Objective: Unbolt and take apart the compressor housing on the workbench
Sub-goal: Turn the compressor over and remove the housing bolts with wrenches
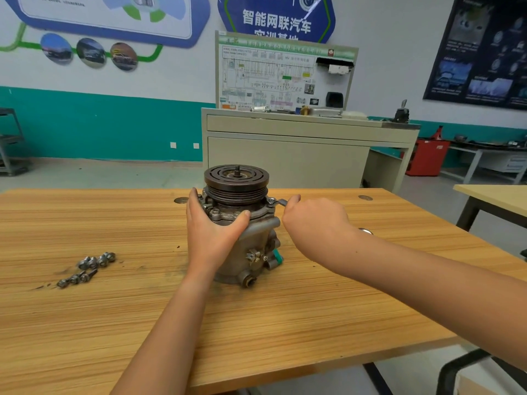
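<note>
Fingers of your left hand curl round the compressor on the table. Your right hand grips a wrench at its rim. Bolts lie apart.

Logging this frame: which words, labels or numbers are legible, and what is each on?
"智能网联汽车": blue wall sign.
Line below it: half hidden by the training board, unreadable.
Training board print: too small to read.
Dark poster: blurred.
Compressor: no legible marks.
</note>
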Motion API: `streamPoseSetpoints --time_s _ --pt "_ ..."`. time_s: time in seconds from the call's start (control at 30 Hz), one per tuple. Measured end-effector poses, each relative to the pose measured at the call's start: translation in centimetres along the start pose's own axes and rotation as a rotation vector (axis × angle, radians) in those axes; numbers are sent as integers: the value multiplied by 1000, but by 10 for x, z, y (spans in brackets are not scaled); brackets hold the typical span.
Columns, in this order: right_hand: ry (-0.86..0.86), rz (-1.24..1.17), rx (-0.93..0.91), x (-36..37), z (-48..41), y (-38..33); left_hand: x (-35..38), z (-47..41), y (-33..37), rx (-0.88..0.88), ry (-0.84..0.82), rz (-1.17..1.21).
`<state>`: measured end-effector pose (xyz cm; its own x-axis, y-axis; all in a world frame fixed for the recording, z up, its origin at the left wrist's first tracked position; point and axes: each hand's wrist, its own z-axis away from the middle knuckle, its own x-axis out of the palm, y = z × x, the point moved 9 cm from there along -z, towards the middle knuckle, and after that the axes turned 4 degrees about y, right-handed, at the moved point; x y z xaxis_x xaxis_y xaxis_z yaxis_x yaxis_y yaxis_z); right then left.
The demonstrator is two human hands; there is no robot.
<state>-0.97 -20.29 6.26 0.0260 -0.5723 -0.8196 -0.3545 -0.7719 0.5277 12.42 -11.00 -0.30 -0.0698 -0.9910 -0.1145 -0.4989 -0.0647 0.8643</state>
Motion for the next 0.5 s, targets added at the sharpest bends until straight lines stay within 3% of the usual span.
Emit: streamPoseSetpoints --time_s 0.5 --pt "121 128 -103 13 -35 42 -1 5 4 -15 -27 96"
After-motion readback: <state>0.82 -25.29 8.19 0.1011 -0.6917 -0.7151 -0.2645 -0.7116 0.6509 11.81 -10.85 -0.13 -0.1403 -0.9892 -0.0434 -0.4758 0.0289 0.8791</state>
